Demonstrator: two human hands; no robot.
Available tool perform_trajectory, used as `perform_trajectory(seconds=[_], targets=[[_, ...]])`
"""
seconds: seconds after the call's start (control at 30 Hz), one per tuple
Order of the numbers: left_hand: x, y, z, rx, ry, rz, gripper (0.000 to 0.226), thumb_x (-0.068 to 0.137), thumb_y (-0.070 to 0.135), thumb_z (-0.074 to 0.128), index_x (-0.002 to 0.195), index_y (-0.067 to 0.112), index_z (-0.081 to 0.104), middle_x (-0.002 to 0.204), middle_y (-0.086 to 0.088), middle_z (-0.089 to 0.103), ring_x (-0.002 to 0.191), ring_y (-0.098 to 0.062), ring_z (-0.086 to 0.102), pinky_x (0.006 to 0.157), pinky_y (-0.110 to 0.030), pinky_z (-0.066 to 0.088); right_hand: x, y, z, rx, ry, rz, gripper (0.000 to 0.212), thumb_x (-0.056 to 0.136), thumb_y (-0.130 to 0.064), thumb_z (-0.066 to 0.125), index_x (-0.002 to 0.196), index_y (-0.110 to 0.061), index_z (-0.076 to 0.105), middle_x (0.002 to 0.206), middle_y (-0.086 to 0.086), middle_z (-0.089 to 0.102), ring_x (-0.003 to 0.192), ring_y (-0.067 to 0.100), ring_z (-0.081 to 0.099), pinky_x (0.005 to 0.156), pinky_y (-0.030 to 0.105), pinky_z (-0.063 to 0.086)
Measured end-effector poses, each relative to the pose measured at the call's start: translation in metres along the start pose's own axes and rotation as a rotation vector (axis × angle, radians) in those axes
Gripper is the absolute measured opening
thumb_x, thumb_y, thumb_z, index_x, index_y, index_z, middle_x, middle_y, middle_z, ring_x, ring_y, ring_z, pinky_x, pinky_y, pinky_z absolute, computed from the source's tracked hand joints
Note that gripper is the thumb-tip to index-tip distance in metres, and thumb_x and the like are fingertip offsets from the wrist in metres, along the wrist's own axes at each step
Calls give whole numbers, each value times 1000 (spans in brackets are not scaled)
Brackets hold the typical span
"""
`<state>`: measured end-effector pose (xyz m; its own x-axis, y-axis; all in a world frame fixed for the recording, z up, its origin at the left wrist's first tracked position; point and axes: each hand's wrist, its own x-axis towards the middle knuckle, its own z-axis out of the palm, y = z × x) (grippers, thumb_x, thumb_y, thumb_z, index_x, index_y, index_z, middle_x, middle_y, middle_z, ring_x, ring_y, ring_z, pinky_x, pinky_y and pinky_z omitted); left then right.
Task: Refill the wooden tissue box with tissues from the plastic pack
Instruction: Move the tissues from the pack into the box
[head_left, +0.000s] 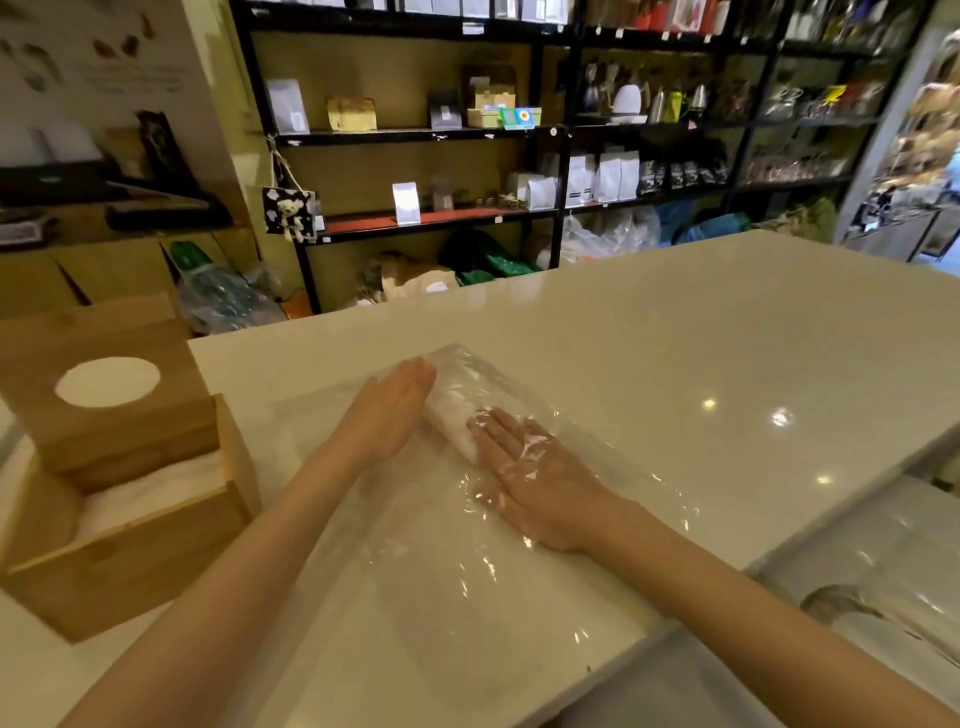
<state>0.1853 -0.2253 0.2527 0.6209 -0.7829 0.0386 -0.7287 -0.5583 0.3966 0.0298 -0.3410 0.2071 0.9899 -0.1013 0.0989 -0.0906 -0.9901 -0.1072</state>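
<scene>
The pack (467, 395), a clear plastic bag with a few white tissues (452, 421) at its far end, lies on the pale counter (675, 338) in front of the person. The right hand (530, 478) is inside the bag with flat, spread fingers touching the tissues, and the left hand (387, 415) is flat with straight fingers against the pack's left side. The box (130, 540) stands open at the left edge with white tissues in it, and its lid (104, 384) with a round hole leans on its back rim.

Crinkled, glossy clear plastic pack (498, 395) around soft white paper tissues (452, 415), beside matt pale wooden tissue box (130, 561), on polished cream stone-like counter (675, 338).
</scene>
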Motion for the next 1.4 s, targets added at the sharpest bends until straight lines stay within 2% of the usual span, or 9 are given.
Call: perform_trajectory(seconds=[0.17, 0.3, 0.53, 0.67, 1.13, 1.2, 1.27, 1.33, 1.4], targets=[[10, -18, 18, -9, -18, -40, 46, 100, 21, 12, 145, 16, 13, 157, -4, 10, 144, -16, 6, 116, -36, -3, 18, 1, 0, 41, -11, 48, 75, 89, -62, 13, 148, -18, 1, 159, 2, -2, 144, 11, -8, 119, 39, -3], [16, -28, 30, -12, -48, -44, 48, 99, 24, 6, 145, 17, 15, 157, -2, 13, 144, -14, 10, 116, -36, 0, 16, -2, -3, 89, -42, 78, 102, 65, -74, -11, 148, -18, 5, 159, 0, 1, 145, 11, -5, 118, 37, -6], [17, -25, 33, 192, -48, 11, 46, 98, 16, 14, 144, 14, 17, 157, -7, 9, 145, -19, 8, 116, -42, 6, -5, -6, -8, 93, -44, 82, 100, 63, -67, -13, 148, -17, 3, 159, 0, 1, 145, 10, -7, 112, 29, -15], [14, -22, 31, 265, -66, 21, 47, 98, 14, 13, 144, 11, 14, 157, -8, 6, 145, -20, 6, 116, -42, 7, -29, -7, -7, 61, -36, 78, 93, 68, -65, -12, 148, -19, 0, 158, -3, -3, 140, 3, -14, 115, 30, -15], [12, -18, 31, 295, -69, 25, 45, 98, 14, 13, 143, 8, 19, 157, -10, 11, 144, -22, 11, 115, -42, 9, -132, -29, -25, 66, -68, 107, 85, 77, -69, 4, 147, -23, 0, 158, -4, -3, 143, 5, -9, 116, 32, -13], [10, -16, 31, 340, -61, 36, 44, 97, 11, 16, 141, 6, 22, 155, -12, 17, 143, -24, 16, 113, -44, 14, -148, -33, -24, 57, -30, 106, 82, 80, -69, 11, 148, -24, 2, 158, -4, 0, 144, 6, -7, 116, 35, -12], [8, -15, 30, 387, -50, 60, 43, 96, 6, 21, 138, 2, 27, 150, -17, 25, 139, -27, 23, 109, -48, 21, -164, -32, -20, 51, 18, 86, 78, 84, -65, 30, 148, -24, 10, 157, -4, 10, 144, 7, 0, 116, 37, -7], [7, -14, 29, 381, -49, 68, 43, 95, 5, 23, 137, 0, 29, 148, -19, 28, 137, -29, 25, 107, -49, 22, -178, -27, -11, -5, 109, 57, 76, 79, -47, 55, 144, -22, 24, 152, -3, 30, 142, 8, 18, 118, 41, 6], [7, -15, 28, 375, -60, 77, 43, 95, 6, 24, 137, 0, 29, 149, -19, 26, 138, -29, 23, 109, -50, 20, -184, -24, -4, -59, 263, 27, 64, 76, -26, 65, 135, -20, 39, 139, -2, 51, 132, 10, 38, 113, 42, 25]])
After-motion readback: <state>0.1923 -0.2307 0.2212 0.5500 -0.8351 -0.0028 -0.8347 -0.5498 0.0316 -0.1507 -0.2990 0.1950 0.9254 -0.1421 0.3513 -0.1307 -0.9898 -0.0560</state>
